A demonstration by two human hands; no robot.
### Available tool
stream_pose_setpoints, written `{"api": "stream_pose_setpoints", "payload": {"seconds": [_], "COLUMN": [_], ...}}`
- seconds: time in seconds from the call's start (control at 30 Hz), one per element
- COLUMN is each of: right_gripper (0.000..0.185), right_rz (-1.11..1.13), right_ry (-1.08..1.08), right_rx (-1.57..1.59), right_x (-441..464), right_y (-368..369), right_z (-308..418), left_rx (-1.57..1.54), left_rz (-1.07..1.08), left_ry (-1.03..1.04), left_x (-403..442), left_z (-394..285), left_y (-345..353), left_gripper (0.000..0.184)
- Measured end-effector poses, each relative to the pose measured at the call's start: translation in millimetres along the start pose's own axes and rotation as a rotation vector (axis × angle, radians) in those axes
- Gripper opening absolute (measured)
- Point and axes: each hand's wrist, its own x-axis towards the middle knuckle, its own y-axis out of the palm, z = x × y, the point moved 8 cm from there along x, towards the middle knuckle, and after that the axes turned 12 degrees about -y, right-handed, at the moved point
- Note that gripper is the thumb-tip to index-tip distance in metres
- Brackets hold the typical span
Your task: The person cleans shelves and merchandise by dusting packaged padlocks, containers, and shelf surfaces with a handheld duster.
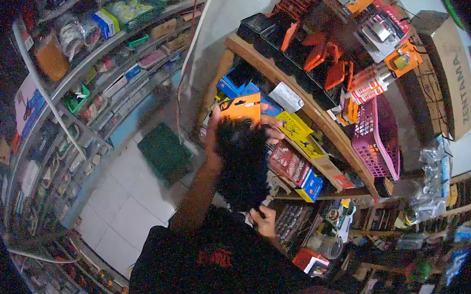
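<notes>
Neither my left hand nor my right hand can be made out as my own. Close in front, a person in a black shirt (215, 261) with red lettering is seen from behind, dark curly hair (242, 163) filling the middle of the view. Beyond the hair, an orange card package (244, 107) is held up, with a raised hand (213, 128) at its left edge and fingers (273, 128) at its right. Another hand (264, 220) is curled beside the shoulder; whose it is stays unclear.
Curved shelves (80, 75) of packaged goods line the left. A dark green mat or crate (164, 151) lies on the tiled floor (123, 208). At right, a wooden rack (308, 107) holds boxes and black and orange bins, near a pink basket (372, 138) and a cardboard box (452, 80).
</notes>
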Motion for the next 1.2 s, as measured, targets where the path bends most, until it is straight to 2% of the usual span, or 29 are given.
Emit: {"api": "stream_pose_setpoints", "payload": {"seconds": [0.03, 0.07, 0.1, 0.2, 0.33, 0.37, 0.47, 0.5, 0.6, 0.63, 0.7, 0.73, 0.77, 0.87, 0.9, 1.0, 1.03, 1.17, 1.2], "right_gripper": [0.017, 0.017, 0.017, 0.017, 0.02, 0.021, 0.022, 0.021, 0.02, 0.018, 0.016, 0.015, 0.015, 0.016, 0.017, 0.013, 0.011, 0.011, 0.011], "right_rz": [0.022, -0.015, -0.053, -0.034, -0.127, 0.11, -0.031, 0.049, -0.031, 0.005, -0.007, -0.006, 0.122, -0.081, -0.271, 0.08, 0.026, -0.246, -0.21], "right_ry": [0.011, -0.068, -0.146, -0.113, -0.133, -0.206, -0.233, -0.205, -0.135, -0.198, -0.163, -0.143, -0.224, -0.062, -0.103, -0.234, -0.199, -0.308, -0.295], "right_rx": [0.05, 0.023, -0.008, -0.279, -0.109, -0.346, -0.169, -0.359, -0.187, -0.323, -0.272, -0.251, -0.367, -0.084, -0.068, -0.388, -0.397, -0.269, -0.314], "right_x": [-3, -6, -11, 7, -1, 4, -5, -1, 9, 7, -7, -8, -9, -21, -30, -26, -29, -38, -39], "right_y": [-7, -14, -21, 0, -14, -1, -3, -8, 6, -8, -24, -23, -22, -26, -42, -36, -36, -54, -54], "right_z": [-23, -34, -46, 38, -8, 22, 4, 5, 42, 20, -20, -19, -4, 23, 3, 14, 22, 13, 12], "left_rx": [0.038, 0.075, -0.042, -0.066, 0.021, 0.057, 0.111, -0.014, 0.004, 0.018, 0.047, 0.059, 0.006, -0.127, 0.048, -0.132, -0.159, -0.047, -0.069], "left_rz": [-0.067, -0.135, -0.122, -0.138, -0.159, -0.18, -0.276, -0.232, -0.227, -0.221, -0.212, -0.21, -0.225, -0.396, -0.464, -0.346, -0.322, -0.296, -0.293], "left_ry": [-0.007, -0.01, 0.002, -0.017, -0.002, 0.013, 0.064, 0.041, 0.031, 0.031, 0.044, 0.058, 0.071, 0.101, 0.167, 0.102, 0.089, 0.142, 0.127], "left_x": [-2, -5, -6, -3, -2, -3, -10, -10, -7, -6, -6, -7, -10, -22, -26, -17, -17, -19, -19], "left_z": [-2, -3, 0, 10, -2, -6, -14, -6, -1, -2, -9, -12, -17, -25, -28, -29, -28, -33, -30], "left_y": [-3, -7, -20, -20, -6, -3, -3, -17, -15, -13, -11, -11, -13, -15, -20, -10, -10, 0, -1], "left_gripper": [0.094, 0.094, 0.095, 0.094, 0.093, 0.092, 0.091, 0.092, 0.091, 0.091, 0.09, 0.09, 0.087, 0.081, 0.077, 0.072, 0.073, 0.081, 0.08]}}
